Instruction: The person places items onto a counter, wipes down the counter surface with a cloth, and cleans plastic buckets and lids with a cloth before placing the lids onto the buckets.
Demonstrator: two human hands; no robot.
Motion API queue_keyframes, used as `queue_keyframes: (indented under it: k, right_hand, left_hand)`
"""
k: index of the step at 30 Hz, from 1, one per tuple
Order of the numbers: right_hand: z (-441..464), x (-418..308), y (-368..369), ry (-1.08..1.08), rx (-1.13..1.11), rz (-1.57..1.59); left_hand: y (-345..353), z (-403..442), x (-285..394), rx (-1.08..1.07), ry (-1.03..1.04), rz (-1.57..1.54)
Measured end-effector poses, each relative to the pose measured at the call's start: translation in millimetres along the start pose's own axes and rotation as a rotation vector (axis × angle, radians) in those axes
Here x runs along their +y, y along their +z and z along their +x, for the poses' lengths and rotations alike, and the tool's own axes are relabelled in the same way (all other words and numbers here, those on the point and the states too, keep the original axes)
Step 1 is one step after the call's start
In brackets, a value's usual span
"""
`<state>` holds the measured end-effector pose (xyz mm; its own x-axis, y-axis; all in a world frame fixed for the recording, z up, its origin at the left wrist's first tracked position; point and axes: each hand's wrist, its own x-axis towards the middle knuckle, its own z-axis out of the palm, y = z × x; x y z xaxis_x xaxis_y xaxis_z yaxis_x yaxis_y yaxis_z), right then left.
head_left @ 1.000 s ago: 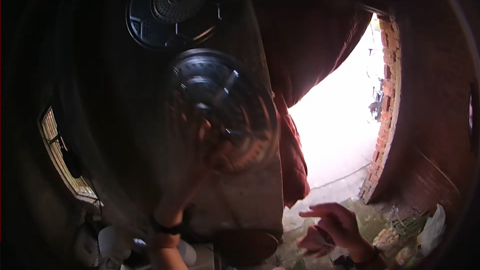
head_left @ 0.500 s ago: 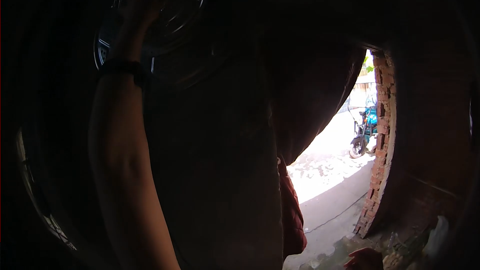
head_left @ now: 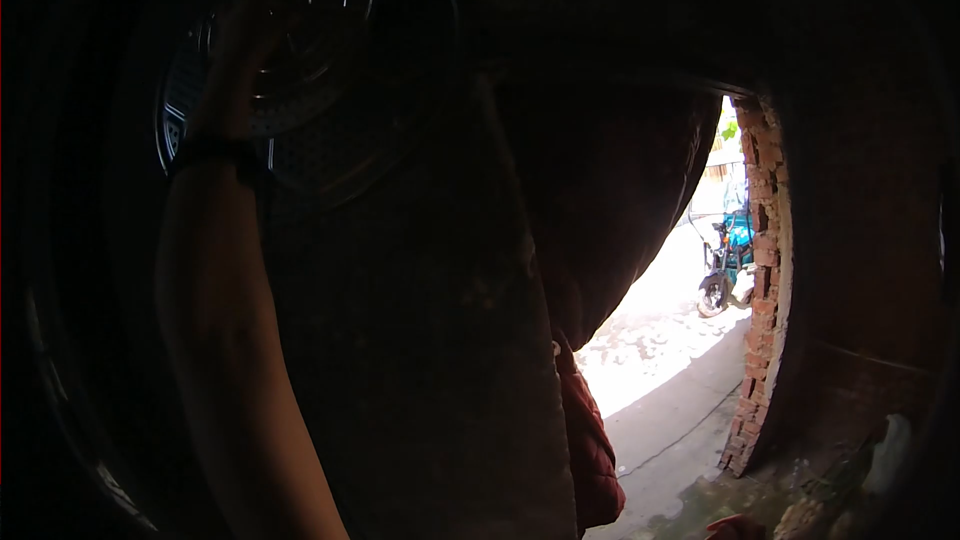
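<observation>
My left arm stretches up the left side, with a dark band on the wrist, and my left hand (head_left: 245,30) is in deep shadow. It is in or in front of a round, shiny metal drum (head_left: 345,175) with curved rims and small perforations. The fingers are too dark to make out, so whether they hold anything is hidden. At the bottom edge only a small reddish part of what looks like my right hand (head_left: 735,527) shows, low over the floor. Its fingers are mostly cut off by the frame.
A dark, flat panel (head_left: 420,340) stands right of my arm. Beside it hangs a dark curtain (head_left: 610,200) with a red quilted lower part (head_left: 593,450). A brick door edge (head_left: 765,270) borders the bright doorway; outside stands a blue electric vehicle (head_left: 735,240). A whitish object (head_left: 888,455) lies lower right.
My left arm and hand have shifted slightly left and down in view, together with the drum. The panel edge and curtain have tilted slightly. My right hand has sunk further below the frame.
</observation>
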<state>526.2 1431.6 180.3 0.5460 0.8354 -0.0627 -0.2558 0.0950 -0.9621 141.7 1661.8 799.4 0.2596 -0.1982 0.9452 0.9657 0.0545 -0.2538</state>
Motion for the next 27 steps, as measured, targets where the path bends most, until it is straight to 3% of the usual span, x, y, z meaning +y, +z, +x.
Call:
queue_keyframes:
  k: [5, 7, 12, 15, 19, 21, 22, 24, 27]
  right_hand:
    - [-3, 2, 2, -0.024, -0.017, -0.061]
    - [-4, 6, 0, -0.013, -0.003, -0.044]
    - [-11, 6, -4, 0.015, -0.014, -0.042]
    - [-16, 8, -8, -0.010, 0.015, -0.046]
    - [-21, 19, -12, 0.006, 0.045, -0.009]
    - [-23, 25, -15, 0.060, 0.066, 0.087]
    - [-25, 27, -15, 0.063, 0.081, 0.095]
    - [-31, 30, -16, -0.020, 0.164, -0.002]
    - [-43, 23, -25, 0.008, 0.124, 0.016]
  left_hand:
    - [18, -1, -4, 0.044, -0.164, -0.229]
    - [20, 0, -5, -0.013, -0.159, -0.113]
    - [4, -9, 6, 0.079, 0.037, -0.147]
    - [1, -10, 11, 0.052, 0.016, -0.032]
    - [-6, -10, 25, -0.139, -0.101, -0.056]
    - [15, -9, 21, 0.110, -0.165, -0.016]
    - [-17, -13, 45, -0.084, -0.272, -0.086]
    - [-2, -22, 47, 0.302, -0.056, 0.420]
    - [-14, -15, 85, 0.387, -0.094, 0.060]
